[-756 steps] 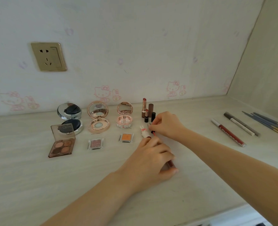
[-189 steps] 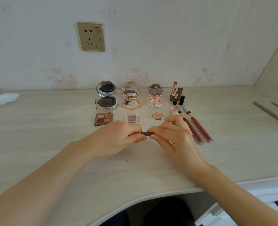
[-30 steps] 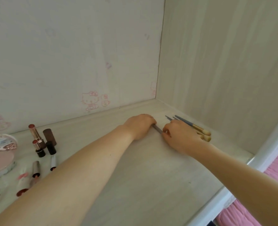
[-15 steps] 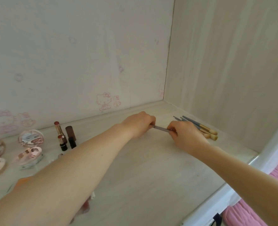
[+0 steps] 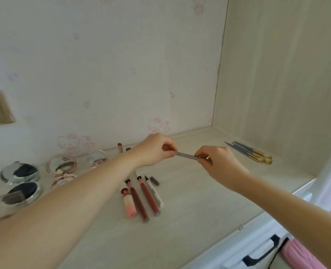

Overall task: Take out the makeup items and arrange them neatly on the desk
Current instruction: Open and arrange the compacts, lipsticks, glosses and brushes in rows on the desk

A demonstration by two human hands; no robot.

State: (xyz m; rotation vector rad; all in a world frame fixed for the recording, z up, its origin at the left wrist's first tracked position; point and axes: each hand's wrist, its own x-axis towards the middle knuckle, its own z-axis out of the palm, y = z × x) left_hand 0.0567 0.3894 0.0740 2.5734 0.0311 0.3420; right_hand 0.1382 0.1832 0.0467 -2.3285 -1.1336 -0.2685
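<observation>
Above the desk [image 5: 189, 206], midway between the row of lip pens [image 5: 141, 199] and the brushes [image 5: 252, 153] near the right back corner, the left hand [image 5: 156, 150] and right hand [image 5: 217, 162] each pinch an end of a grey eyebrow pencil [image 5: 187, 156]. It looks slim, matte and level. A hard pull to uncap it could fling either part onto the arranged row.

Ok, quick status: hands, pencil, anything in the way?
Left hand and right hand pinch grey pencil ends, lifted above desk. Nothing in the way.
</observation>
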